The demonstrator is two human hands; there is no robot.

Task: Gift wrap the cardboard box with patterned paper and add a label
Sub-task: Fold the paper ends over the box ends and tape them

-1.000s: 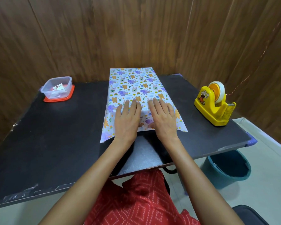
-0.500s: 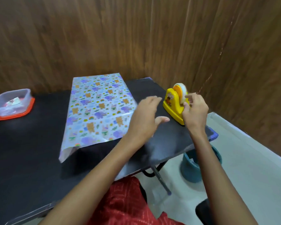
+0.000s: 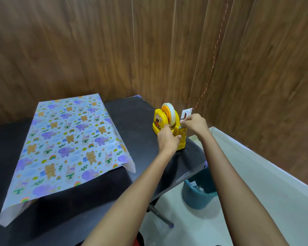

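Counts only:
- 1 patterned paper sheet (image 3: 68,139)
- 1 yellow tape dispenser (image 3: 157,121), with 1 tape roll (image 3: 171,113) on it
- 2 hands: 1 left hand (image 3: 167,140), 1 right hand (image 3: 195,123)
- 1 black table (image 3: 137,121)
- 1 blue bin (image 3: 194,199)
- 1 red twisted cord (image 3: 213,67)
- 1 white wall plate (image 3: 186,113)

The animal prints on the sheet are too many and too small to count.

**Colours and patterns**

The paper (image 3: 68,142) is printed pale blue with purple elephants, orange bears and rainbows. The dispenser (image 3: 157,119) is coloured yellow, the tape (image 3: 171,113) white. The table (image 3: 132,118) is finished black, the wall (image 3: 96,41) grained brown.
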